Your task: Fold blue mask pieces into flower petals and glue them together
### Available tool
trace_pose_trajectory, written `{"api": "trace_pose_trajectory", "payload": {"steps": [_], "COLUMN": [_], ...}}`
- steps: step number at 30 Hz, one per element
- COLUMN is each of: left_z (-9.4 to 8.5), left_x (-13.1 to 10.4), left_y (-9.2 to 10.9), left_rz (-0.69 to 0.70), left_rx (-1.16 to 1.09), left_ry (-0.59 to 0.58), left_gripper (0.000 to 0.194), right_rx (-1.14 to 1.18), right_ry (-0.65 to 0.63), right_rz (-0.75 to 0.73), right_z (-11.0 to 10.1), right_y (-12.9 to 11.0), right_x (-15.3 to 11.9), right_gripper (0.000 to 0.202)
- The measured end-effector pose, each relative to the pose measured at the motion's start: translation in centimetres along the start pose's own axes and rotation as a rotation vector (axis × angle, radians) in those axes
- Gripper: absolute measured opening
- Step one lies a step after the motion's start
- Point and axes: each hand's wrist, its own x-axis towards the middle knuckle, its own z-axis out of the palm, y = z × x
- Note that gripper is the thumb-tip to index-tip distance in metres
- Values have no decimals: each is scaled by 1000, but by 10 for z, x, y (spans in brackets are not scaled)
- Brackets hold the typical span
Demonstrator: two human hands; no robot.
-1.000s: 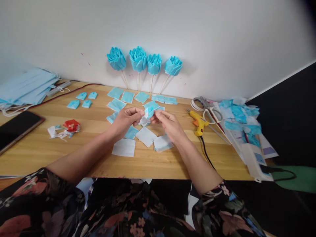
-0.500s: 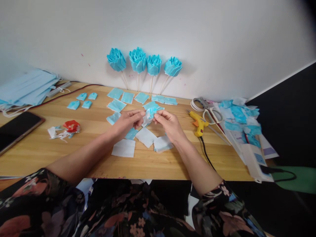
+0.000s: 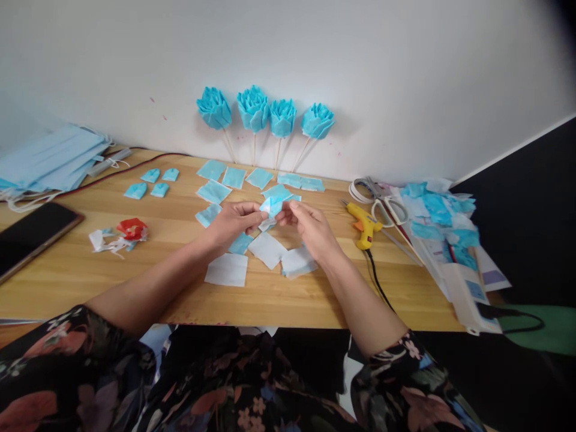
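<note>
Between two nearly closed hands (image 3: 238,221) (image 3: 311,225), one gripped blue-white piece (image 3: 272,206); behind, four flowers (image 3: 252,109).

A single head-worn view is given, looked through from above the torso, faced forward and down across the wooden counter (image 3: 288,303) toward the pale wall (image 3: 382,72); both sleeves are taken in at the lower edge, and no second view is shared.

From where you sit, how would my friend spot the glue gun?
Find the wooden table by the pale wall. On its right side, beside the white-handled scissors, lies the glue gun. Unlike its neighbours, it's bright yellow, with an orange trigger.
</note>
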Motion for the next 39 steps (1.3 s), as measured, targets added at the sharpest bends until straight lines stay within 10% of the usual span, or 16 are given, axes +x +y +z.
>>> {"api": "trace_pose_trajectory", "payload": {"steps": [29, 39], "left_z": [1, -24], "left_x": [-1, 10], "left_y": [-3, 4], "left_rz": [-25, 120], "left_rx": [37, -166], "left_ry": [-1, 328], "left_gripper": [21, 24], "right_rx": [-29, 60], "right_ry": [112, 189], "right_rz": [-62, -94], "right_z": [-5, -26], "right_y": [0, -3], "right_x": [4, 16], "right_gripper": [24, 25]}}
